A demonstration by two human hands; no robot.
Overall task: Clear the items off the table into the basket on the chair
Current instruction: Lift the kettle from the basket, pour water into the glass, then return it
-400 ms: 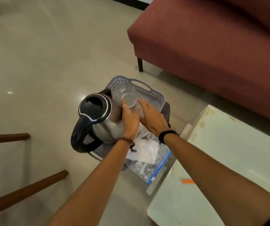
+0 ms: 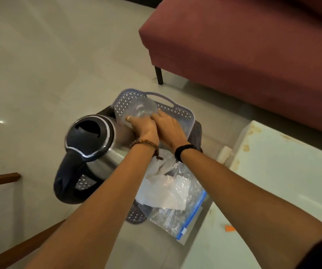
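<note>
A grey-blue perforated basket [image 2: 177, 111] sits on a dark chair seat [image 2: 198, 133] below me. Inside it a steel electric kettle [image 2: 90, 140] with a black lid and handle leans at the left. A clear glass [image 2: 141, 110] lies tilted at the basket's far end. My left hand [image 2: 142, 128] and my right hand [image 2: 167, 129] are side by side with their fingers wrapped on the glass. A clear zip bag with a blue seal [image 2: 177, 208] and white paper hangs over the basket's near right edge.
A white table [image 2: 272, 191] with rust stains stands at the right, with a small orange scrap [image 2: 230, 228] on it. A maroon sofa [image 2: 243, 45] fills the upper right. Wooden chair rails [image 2: 1, 178] show at the lower left. Pale tiled floor lies all around.
Both hands have moved a little further into the basket with the glass, and the glass is lower. The kettle and the bag have stayed where they were.
</note>
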